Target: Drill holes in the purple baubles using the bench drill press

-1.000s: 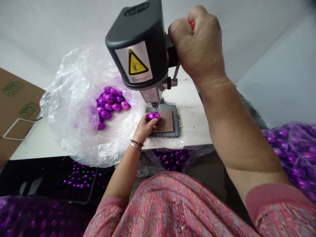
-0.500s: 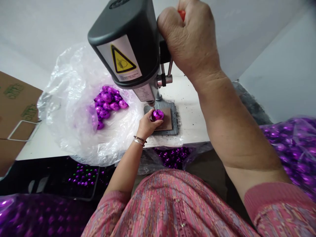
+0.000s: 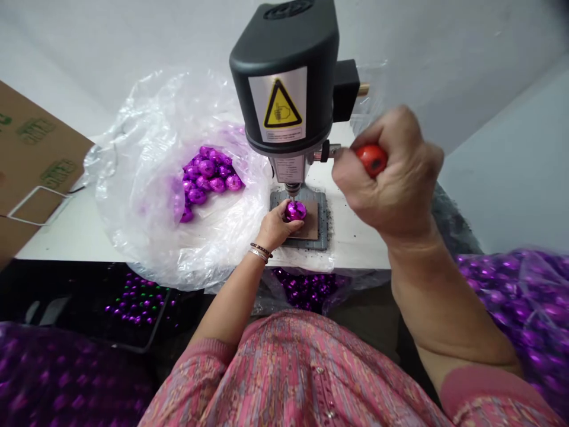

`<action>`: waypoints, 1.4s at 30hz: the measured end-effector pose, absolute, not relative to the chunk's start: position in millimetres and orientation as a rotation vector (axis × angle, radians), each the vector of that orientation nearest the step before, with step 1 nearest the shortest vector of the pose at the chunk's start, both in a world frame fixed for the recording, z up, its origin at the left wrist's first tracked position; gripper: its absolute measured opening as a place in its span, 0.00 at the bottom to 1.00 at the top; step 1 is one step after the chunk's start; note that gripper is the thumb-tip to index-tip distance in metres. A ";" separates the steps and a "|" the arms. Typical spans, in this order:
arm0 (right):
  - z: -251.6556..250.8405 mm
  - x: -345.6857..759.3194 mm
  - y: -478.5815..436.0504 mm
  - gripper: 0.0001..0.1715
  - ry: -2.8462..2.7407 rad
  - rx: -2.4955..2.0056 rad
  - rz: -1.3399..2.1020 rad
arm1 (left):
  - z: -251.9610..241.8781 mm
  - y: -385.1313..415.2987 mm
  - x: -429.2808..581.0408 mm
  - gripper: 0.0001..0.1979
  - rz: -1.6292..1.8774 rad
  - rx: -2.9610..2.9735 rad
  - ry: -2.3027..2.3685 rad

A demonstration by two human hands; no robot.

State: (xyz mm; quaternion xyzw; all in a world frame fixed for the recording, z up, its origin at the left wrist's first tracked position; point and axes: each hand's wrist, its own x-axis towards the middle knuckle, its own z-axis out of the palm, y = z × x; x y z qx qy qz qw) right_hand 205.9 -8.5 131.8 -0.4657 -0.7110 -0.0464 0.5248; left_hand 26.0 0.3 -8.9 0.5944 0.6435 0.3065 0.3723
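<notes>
My left hand (image 3: 276,228) pinches a shiny purple ball (image 3: 295,210) between thumb and fingers, holding it on a brown board (image 3: 310,224) over the grey base (image 3: 323,238) of a drill press (image 3: 284,83). The drill bit (image 3: 293,197) comes down to the top of the ball; whether it has entered the ball I cannot make out. My right hand (image 3: 391,178) is wrapped round the red knob (image 3: 371,160) of the press's feed lever, to the right of the black motor housing.
Left of the press, a clear plastic bag (image 3: 137,178) lies open with several purple balls (image 3: 207,169) inside. A cardboard box (image 3: 40,154) stands far left. Bags of purple balls are at the lower left and at the right (image 3: 524,314). Dark shavings dot the white table (image 3: 360,243).
My right hand has pulled the red-knobbed lever downward. My left hand still holds the purple ball on the board. The view has shifted, so the press appears further right.
</notes>
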 end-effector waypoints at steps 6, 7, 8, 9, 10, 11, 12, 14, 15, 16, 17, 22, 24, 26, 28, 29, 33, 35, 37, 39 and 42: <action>94.9 206.3 -21.0 0.12 -1.724 -1.223 -0.294 | -11.6 0.9 24.8 0.38 0.792 1.548 1.634; 90.4 206.4 -20.6 0.12 -1.719 -1.209 -0.312 | -12.8 0.9 24.6 0.38 0.798 1.548 1.633; 86.1 206.4 -20.1 0.11 -1.714 -1.191 -0.331 | -14.4 1.1 24.3 0.39 0.803 1.545 1.629; 82.1 206.4 -19.6 0.11 -1.708 -1.168 -0.359 | -16.2 1.2 24.0 0.39 0.809 1.539 1.622; 78.3 206.3 -19.1 0.09 -1.696 -1.145 -0.393 | -18.1 1.4 23.6 0.39 0.817 1.529 1.615; 74.9 206.0 -18.8 0.08 -1.683 -1.116 -0.434 | -20.0 1.6 23.2 0.39 0.826 1.520 1.609; 71.8 205.5 -18.6 0.06 -1.668 -1.082 -0.481 | -21.5 1.8 22.8 0.38 0.833 1.515 1.603; 66.8 203.7 -18.2 0.03 -1.634 -1.016 -0.564 | -23.1 2.1 22.2 0.38 0.838 1.525 1.591; 65.0 202.6 -17.9 0.03 -1.619 -0.992 -0.590 | -23.0 2.1 22.0 0.38 0.837 1.539 1.586; 63.7 201.3 -17.7 0.04 -1.608 -0.976 -0.604 | -22.4 1.9 21.9 0.37 0.836 1.555 1.580; 62.7 200.1 -17.4 0.04 -1.599 -0.965 -0.609 | -21.5 1.7 21.9 0.37 0.835 1.572 1.576; 59.9 195.2 -14.9 0.04 -1.542 -0.916 -0.561 | -16.9 -0.1 22.4 0.35 0.825 1.609 1.580; 57.4 194.2 -13.6 0.04 -1.518 -0.913 -0.540 | -17.0 -0.5 22.5 0.35 0.837 1.597 1.577; 52.8 193.4 -12.5 0.03 -1.501 -0.918 -0.525 | -18.2 -0.7 22.3 0.34 0.857 1.583 1.556; 46.7 192.6 -11.9 0.02 -1.493 -0.924 -0.515 | -19.5 -0.9 22.0 0.33 0.873 1.588 1.537; 44.0 192.1 -11.9 0.02 -1.491 -0.929 -0.507 | -20.1 -0.9 21.7 0.33 0.876 1.601 1.535; 49.4 189.9 -11.8 0.08 -1.458 -0.952 -0.472 | -21.3 -0.3 21.5 0.33 0.847 1.651 1.547; 66.6 189.2 -9.9 0.10 -1.421 -0.962 -0.461 | -21.3 -0.2 22.1 0.34 0.840 1.637 1.551; 90.2 188.9 -5.9 0.11 -1.398 -0.990 -0.423 | -21.0 -2.0 22.4 0.33 0.858 1.622 1.553; 113.0 189.0 -0.7 0.11 -1.396 -1.052 -0.308 | -20.6 -8.2 21.3 0.31 0.894 1.632 1.542; 131.9 190.5 4.5 0.11 -1.394 -1.124 -0.137 | -18.1 -28.3 13.5 0.31 0.932 1.769 1.425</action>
